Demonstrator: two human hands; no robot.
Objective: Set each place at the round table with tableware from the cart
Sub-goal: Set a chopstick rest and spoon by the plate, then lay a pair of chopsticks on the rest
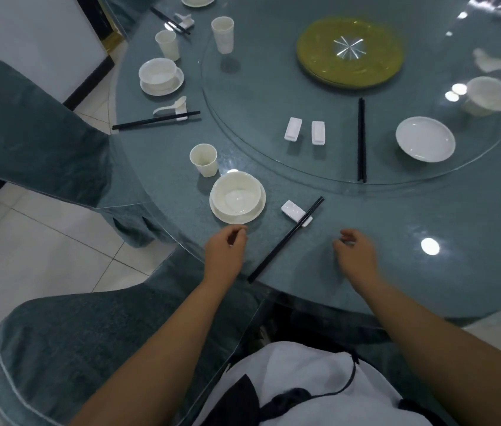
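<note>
The place directly ahead of me is nearly set; I judge the step in hand to be its finishing. My left hand (226, 244) hovers just short of the near rim of the saucer (260, 207), fingers loosely curled, holding nothing. My right hand (355, 247) hangs over the table (396, 272) to the right of the chopsticks (286, 239), fingers likewise loosely curled; I see nothing in it, though the fingertips are blurred.

Between my two hands lies the black pair of chopsticks, running diagonally away from me and to the right, its far part propped on a white chopstick rest (296, 212). Beyond my left hand a white bowl (236, 193) sits in the saucer, and a paper cup (203, 159) stands upright just past it.

This place lacks a spoon, as the completed setting further left has one (170, 106). No loose spoon shows clearly in view.

Next move, in my judgement: reach well beyond my right hand to the glass turntable (273, 96), where two spare rests (293, 129), a second pair of chopsticks (361, 139), a plate (425, 138) and a bowl (490, 96) wait, and carry these to the next place. The rests are small and smooth, so a firm pinch is called for.
</note>
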